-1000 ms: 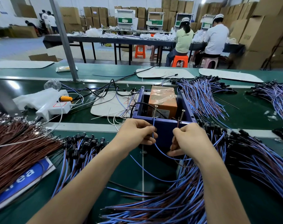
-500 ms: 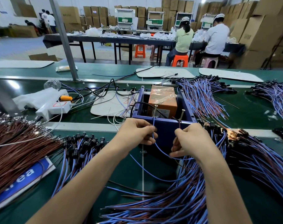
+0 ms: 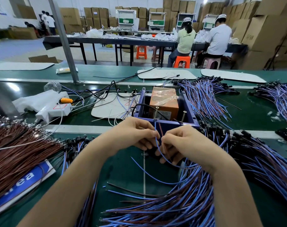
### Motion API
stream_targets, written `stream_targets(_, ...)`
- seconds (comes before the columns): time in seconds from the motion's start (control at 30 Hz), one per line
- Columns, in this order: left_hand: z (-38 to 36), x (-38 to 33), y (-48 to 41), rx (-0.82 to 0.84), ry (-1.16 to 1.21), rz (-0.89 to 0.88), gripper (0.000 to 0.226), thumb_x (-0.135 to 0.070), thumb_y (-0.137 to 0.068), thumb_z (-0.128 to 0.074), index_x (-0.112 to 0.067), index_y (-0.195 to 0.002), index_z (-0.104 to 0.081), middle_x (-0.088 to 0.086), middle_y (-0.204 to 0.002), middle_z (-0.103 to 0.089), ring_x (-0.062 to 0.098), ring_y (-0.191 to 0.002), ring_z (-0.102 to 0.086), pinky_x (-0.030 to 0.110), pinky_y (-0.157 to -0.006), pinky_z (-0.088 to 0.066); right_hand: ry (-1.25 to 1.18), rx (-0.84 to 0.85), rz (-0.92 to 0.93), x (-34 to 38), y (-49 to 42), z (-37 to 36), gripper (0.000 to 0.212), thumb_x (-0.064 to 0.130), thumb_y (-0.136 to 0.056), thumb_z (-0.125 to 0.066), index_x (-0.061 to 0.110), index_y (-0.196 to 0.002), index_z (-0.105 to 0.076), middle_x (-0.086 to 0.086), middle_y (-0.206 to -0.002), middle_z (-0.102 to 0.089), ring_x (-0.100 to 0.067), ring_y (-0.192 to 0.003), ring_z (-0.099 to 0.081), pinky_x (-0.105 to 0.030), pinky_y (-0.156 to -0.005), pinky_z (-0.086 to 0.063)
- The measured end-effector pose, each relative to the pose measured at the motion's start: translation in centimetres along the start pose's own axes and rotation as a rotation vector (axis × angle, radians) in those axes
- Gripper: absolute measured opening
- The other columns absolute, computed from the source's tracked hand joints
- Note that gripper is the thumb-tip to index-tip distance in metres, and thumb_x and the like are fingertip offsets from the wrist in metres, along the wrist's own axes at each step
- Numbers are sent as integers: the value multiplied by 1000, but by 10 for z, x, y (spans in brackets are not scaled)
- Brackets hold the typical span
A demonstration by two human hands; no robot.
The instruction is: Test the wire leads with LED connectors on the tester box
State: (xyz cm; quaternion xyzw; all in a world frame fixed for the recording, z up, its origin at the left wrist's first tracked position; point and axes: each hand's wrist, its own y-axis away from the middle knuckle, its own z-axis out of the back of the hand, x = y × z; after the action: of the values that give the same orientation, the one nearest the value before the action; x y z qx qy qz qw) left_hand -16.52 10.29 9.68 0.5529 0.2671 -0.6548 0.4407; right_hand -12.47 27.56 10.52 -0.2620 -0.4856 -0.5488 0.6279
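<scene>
The tester box [image 3: 187,104] is a dark blue open bin with an orange taped block [image 3: 164,102] inside and two upright metal screws [image 3: 156,113] on its near wall. My left hand [image 3: 131,133] pinches a blue wire lead [image 3: 159,148] just below the near wall. Close beside it, my right hand [image 3: 185,141] pinches a brown lead [image 3: 160,131], fingers curled. The two hands almost touch in front of the box. The lead's LED connector is hidden by my hands.
Blue-and-brown lead piles with black connectors lie at the lower right [image 3: 180,202], right [image 3: 262,153] and behind the box [image 3: 203,94]. Brown wires [image 3: 16,153] lie left. A white power strip [image 3: 57,109] and plastic bag sit at back left on the green belt [image 3: 123,169].
Both hands have come down from the screws and moved together in front of the box, drawing the wire ends away from the contacts.
</scene>
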Motion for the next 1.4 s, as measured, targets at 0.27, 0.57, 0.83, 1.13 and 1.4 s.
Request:
stream_targets(0.27, 57, 25, 2, -210, -1018, 315, 14, -22, -86, -61, -16, -90, -72, 5, -89, -71, 20, -83, -64, 20, -66, -46, 148, 371, -52, 3, 10, -8, 24, 23, -94, -60, 2, -86, -70, -15, -92, -74, -22, -81, -73, -24, -51, -55)
stream_targets(0.57, 74, 43, 4, -220, -1162, 542, 32, -29, -78, -74, -21, -108, -66, 4, -113, -65, 22, -102, -60, 26, -73, -44, 157, 422, -45, 6, 8, -11, 25, 25, -94, -60, 5, -106, -69, -12, -97, -74, -25, -87, -73, -24, -61, -57)
stream_targets(0.83, 72, 20, 15, -147, -937, 245, 11, -18, -80, -73, -25, -79, -64, -7, -85, -66, 15, -84, -61, 30, -82, -50, 83, 109, 30, 0, -1, -11, 16, 15, -97, -55, 6, -93, -69, -11, -81, -74, -23, -66, -71, -21, -45, -47)
stream_targets(1.13, 36, -25, 35, -68, -407, -160, 7, -5, -86, -66, -11, -88, -63, 0, -77, -65, 12, -68, -61, 23, -67, -50, -154, 166, 130, 11, -7, -34, 5, 14, -89, -68, 10, -90, -67, -6, -61, -65, -18, -45, -61, -21, -41, -46)
stream_targets(1.4, 5, -30, 34, -64, -24, -144, 22, -22, -89, -56, -15, -110, -56, 4, -81, -67, 17, -67, -64, 28, -63, -55, -396, -66, 187, 16, -7, -26, 24, 9, -93, -55, 11, -69, -57, 3, -51, -54, -10, -37, -46, -16, -36, -28)
